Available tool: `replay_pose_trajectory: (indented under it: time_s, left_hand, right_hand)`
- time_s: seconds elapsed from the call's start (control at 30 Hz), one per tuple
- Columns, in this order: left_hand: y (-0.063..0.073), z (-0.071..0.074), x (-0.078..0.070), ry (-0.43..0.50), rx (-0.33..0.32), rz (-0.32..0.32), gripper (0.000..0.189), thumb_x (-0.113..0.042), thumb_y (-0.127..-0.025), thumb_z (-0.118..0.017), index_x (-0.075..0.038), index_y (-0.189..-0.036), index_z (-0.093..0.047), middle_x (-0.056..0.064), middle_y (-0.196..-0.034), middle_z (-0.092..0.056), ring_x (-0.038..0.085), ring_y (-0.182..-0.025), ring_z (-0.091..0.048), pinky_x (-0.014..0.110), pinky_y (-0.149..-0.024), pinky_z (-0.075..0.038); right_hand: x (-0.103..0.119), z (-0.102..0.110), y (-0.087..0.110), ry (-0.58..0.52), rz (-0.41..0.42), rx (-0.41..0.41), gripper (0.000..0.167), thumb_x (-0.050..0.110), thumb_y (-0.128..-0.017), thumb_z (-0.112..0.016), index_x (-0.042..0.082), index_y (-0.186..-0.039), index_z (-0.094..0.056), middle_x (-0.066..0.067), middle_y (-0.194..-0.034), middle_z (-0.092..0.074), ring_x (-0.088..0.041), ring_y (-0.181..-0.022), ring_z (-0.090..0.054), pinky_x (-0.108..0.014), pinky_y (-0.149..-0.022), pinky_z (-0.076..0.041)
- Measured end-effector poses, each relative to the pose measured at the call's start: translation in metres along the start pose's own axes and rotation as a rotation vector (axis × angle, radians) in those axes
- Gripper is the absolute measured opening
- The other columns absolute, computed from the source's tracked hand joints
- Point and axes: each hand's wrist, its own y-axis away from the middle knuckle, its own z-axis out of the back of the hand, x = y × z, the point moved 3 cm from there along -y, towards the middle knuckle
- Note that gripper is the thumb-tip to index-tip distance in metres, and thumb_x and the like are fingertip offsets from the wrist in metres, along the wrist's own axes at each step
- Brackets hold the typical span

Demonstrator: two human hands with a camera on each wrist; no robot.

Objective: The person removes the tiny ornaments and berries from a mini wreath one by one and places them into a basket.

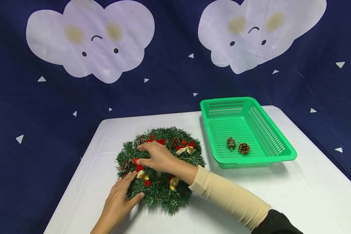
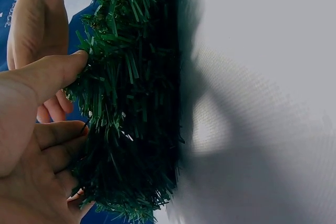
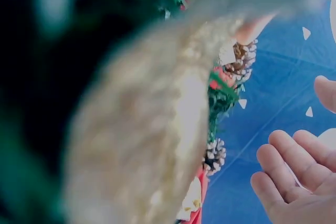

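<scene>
A green tinsel wreath lies on the white-covered table, trimmed with pinecones, red berries and red bows with gold ribbon. At its lower left edge rests my left hand, thumb apart from the long fingers. The left wrist view has that thumb against the tinsel. My right hand is above the wreath's left half, thumb near a red berry ornament. In the right wrist view its fingers are loosely extended with nothing between them; a blurred gold ribbon fills the foreground.
To the right of the wreath stands a green plastic basket with slotted walls. Two pinecones lie inside it near the front. Behind the table hangs a dark blue cloth printed with clouds and small triangles.
</scene>
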Motion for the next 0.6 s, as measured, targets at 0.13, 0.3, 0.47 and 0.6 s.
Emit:
replay_pose_trajectory:
  time_s: [0.13,0.3,0.47,0.6]
  left_hand:
    - [-0.001,0.0,-0.001,0.005,0.013,0.008,0.074,-0.031,-0.075,-0.078,-0.007,-0.138,-0.047,0.018,-0.139,-0.051,0.036,-0.128,-0.049,0.056,-0.108,-0.031]
    - [-0.002,0.0,-0.002,0.003,0.013,0.0,0.072,-0.031,-0.075,-0.078,-0.006,-0.137,-0.049,0.019,-0.138,-0.052,0.036,-0.128,-0.049,0.056,-0.108,-0.032]
    - [-0.001,0.0,-0.001,-0.003,0.0,-0.006,0.071,-0.03,-0.075,-0.078,-0.005,-0.135,-0.051,0.019,-0.137,-0.052,0.036,-0.127,-0.049,0.056,-0.107,-0.033]
    - [-0.001,0.0,-0.001,-0.011,-0.026,-0.029,0.071,-0.029,-0.073,-0.079,-0.005,-0.133,-0.052,0.018,-0.135,-0.054,0.036,-0.126,-0.051,0.055,-0.106,-0.033]
  right_hand:
    - [0.006,-0.005,-0.004,0.034,0.017,0.024,0.051,0.041,-0.089,-0.062,0.019,-0.134,-0.052,0.005,-0.129,-0.06,-0.015,-0.122,-0.053,-0.043,-0.107,-0.043]
    - [0.011,-0.009,-0.008,0.071,0.026,0.04,0.051,0.042,-0.088,-0.062,0.02,-0.133,-0.053,0.005,-0.129,-0.06,-0.014,-0.12,-0.054,-0.039,-0.101,-0.047]
    - [0.016,-0.012,-0.012,0.073,0.024,0.07,0.05,0.041,-0.089,-0.063,0.019,-0.132,-0.053,0.005,-0.128,-0.06,-0.014,-0.122,-0.053,-0.034,-0.1,-0.048]
    - [0.021,-0.015,-0.016,0.072,0.018,0.089,0.049,0.041,-0.088,-0.063,0.02,-0.131,-0.054,0.006,-0.127,-0.061,-0.014,-0.122,-0.052,-0.032,-0.1,-0.048]
